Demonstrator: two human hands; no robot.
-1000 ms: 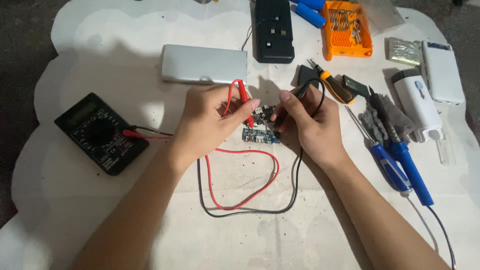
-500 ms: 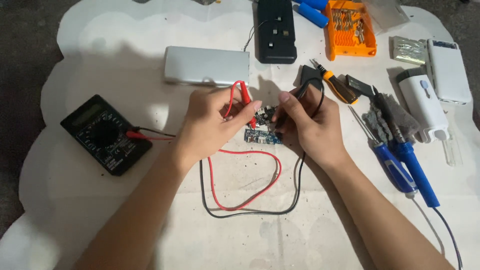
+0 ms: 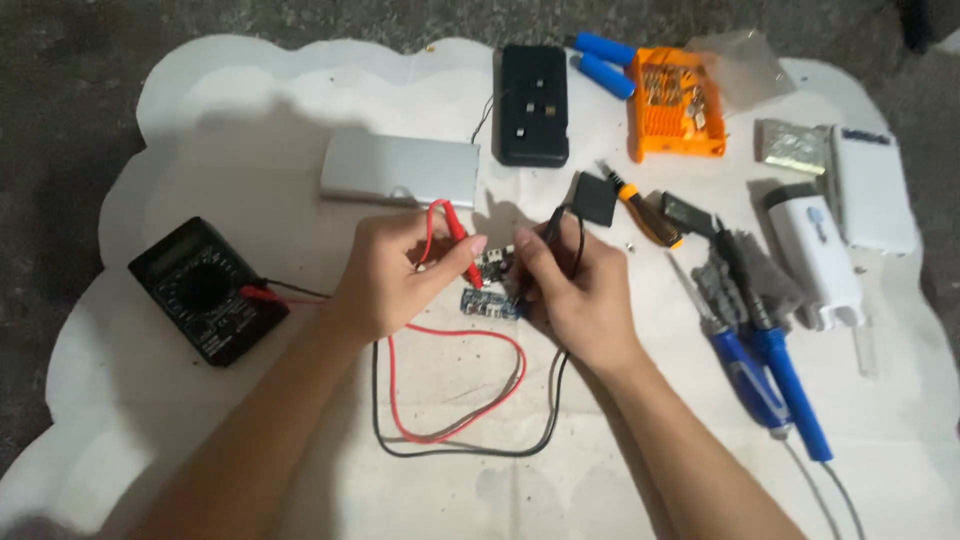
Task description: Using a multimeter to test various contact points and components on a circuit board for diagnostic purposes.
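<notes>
While both probes meet it, one blue circuit board lies on white cloth | left hand pinches red probe | right hand pinches black probe, tip hidden | one multimeter left.

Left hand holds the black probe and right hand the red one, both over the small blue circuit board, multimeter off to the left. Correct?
Not quite: the head view shows the colours swapped. The left hand holds the red probe and the right hand the black probe, over the small blue circuit board, multimeter at left.
</notes>
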